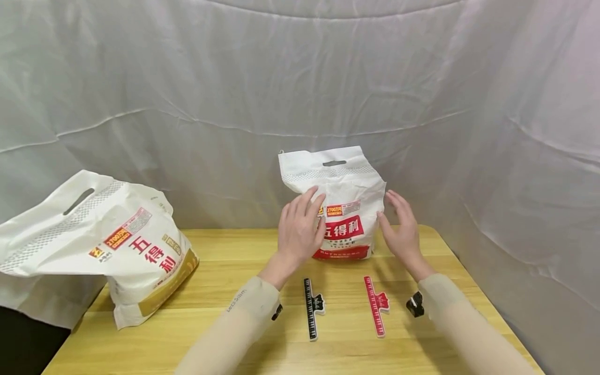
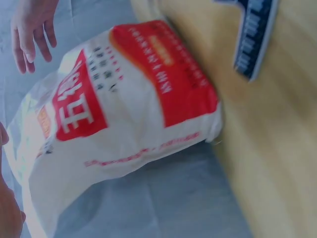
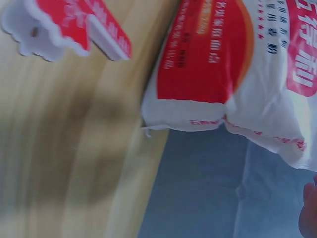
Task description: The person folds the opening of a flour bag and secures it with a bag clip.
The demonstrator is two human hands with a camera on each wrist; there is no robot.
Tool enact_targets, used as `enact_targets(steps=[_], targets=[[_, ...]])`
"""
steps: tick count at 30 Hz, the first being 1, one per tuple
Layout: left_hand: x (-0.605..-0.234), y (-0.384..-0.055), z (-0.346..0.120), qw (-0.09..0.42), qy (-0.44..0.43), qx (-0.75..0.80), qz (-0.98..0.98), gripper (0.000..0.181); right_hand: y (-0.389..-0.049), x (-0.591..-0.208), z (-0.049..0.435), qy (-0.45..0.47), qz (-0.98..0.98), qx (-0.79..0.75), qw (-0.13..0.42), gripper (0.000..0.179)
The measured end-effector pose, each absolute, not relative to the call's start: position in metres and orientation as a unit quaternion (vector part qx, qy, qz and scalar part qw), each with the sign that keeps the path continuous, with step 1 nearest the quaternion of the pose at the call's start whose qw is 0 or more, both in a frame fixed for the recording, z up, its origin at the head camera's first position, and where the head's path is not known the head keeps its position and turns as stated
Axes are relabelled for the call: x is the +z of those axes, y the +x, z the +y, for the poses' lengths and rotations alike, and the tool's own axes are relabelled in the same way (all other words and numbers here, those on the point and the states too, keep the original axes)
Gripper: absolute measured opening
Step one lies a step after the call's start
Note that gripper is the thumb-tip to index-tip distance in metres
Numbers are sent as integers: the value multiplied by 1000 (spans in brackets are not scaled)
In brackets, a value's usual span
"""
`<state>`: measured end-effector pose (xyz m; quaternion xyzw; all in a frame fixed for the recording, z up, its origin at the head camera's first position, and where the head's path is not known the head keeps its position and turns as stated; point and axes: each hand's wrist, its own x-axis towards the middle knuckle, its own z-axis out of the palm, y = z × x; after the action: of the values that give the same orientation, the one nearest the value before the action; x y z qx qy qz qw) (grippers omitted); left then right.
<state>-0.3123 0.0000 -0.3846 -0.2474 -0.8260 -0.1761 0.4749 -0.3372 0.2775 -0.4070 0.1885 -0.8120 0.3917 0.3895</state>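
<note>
A white flour bag (image 1: pixel 347 182) with red print stands upright at the back of the table, its handle slot at the top. My left hand (image 1: pixel 300 226) is in front of the bag's left side, fingers loosely bent and overlapping the print. On the other side, my right hand (image 1: pixel 402 229) is spread with its fingertips right by the bag's right edge. In the left wrist view, the right hand (image 2: pixel 34 32) hangs with loose fingers beyond the flour bag (image 2: pixel 133 99). Neither hand grips anything.
A second flour bag (image 1: pixel 145 250), with a gold base, leans left at the table's left side. In front of the hands lie a black piano-key clip (image 1: pixel 310 310) and a red one (image 1: pixel 376 307). Grey cloth (image 1: pixel 225 104) hangs behind the wooden table (image 1: pixel 225 291).
</note>
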Motion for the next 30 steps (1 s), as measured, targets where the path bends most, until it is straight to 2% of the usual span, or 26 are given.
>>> enact_targets(steps=[5,14,30], targets=[[-362,-323,0,465,-263,-165,-829,56,-344,-395,278,180,-810,402,386,52],[-327,-345,9,435,-281,-146,-843,56,-356,-378,284,145,-825,424,344,53],[-285,-392,37,326,-247,-92,-908,63,-376,-363,283,151,-846,430,277,55]])
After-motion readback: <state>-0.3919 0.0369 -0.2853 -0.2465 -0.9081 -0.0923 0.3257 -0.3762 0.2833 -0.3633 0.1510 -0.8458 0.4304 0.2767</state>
